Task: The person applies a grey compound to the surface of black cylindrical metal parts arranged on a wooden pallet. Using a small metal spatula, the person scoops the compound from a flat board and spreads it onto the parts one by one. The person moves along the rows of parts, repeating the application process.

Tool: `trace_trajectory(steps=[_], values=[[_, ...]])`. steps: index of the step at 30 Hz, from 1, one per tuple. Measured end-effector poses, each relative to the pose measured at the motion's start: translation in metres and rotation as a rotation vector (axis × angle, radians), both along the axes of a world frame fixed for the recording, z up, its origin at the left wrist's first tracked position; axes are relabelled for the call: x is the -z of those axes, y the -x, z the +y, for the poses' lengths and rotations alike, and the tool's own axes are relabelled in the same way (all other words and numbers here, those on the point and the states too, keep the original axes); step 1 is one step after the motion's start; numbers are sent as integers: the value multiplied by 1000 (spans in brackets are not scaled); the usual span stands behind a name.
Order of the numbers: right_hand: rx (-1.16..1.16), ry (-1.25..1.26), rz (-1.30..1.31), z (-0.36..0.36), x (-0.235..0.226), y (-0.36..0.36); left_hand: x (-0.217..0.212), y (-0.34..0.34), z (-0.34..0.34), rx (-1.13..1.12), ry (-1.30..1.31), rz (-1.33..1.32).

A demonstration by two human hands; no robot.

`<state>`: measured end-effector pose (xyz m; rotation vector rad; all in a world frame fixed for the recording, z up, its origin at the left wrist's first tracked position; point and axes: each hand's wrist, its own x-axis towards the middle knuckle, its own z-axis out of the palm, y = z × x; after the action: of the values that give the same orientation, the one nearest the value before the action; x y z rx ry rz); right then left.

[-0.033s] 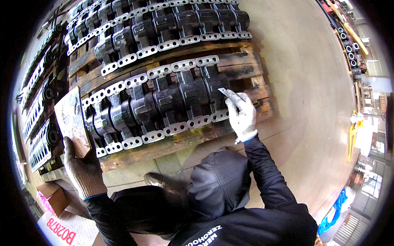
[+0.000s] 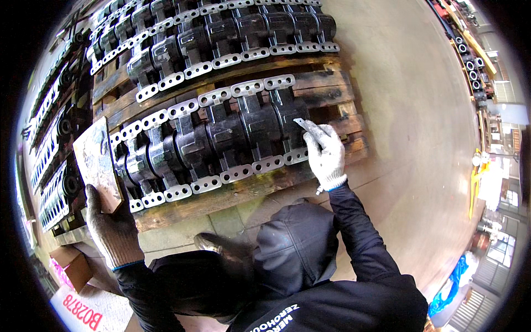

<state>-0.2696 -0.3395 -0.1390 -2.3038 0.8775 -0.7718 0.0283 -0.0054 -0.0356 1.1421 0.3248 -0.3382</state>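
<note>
White-gloved, your right hand (image 2: 327, 157) is over the right end of the near row of black metal parts (image 2: 221, 138), its thumb and forefinger pinched together on a small flat metal tool (image 2: 299, 122). The tool's pale tip points over the last part in that row; from above, you can't fairly tell whether it touches the surface. Your left hand (image 2: 113, 232), in a greyer knit glove, is at the row's left end, closed on the lower edge of a flat, smeared board (image 2: 98, 160). You hold that board tilted, its right edge overlapping the row's left end in view. Beneath the row lies a wooden pallet (image 2: 323, 82); beyond it, more black parts (image 2: 224, 30) stand lined up.
</note>
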Motion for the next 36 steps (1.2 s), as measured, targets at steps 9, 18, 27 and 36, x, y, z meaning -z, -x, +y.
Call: trace_trajectory(steps=[9,18,27,36], values=[[10,-42,4,-2,3,6,-2,1,0,13,8,37],[4,-37,7,-8,17,7,-13,7,-13,-20,22,16],[6,-103,21,-9,3,4,12,-3,9,114,-66,-88],[-36,-84,78,-7,-5,4,2,2,0,109,52,-11]])
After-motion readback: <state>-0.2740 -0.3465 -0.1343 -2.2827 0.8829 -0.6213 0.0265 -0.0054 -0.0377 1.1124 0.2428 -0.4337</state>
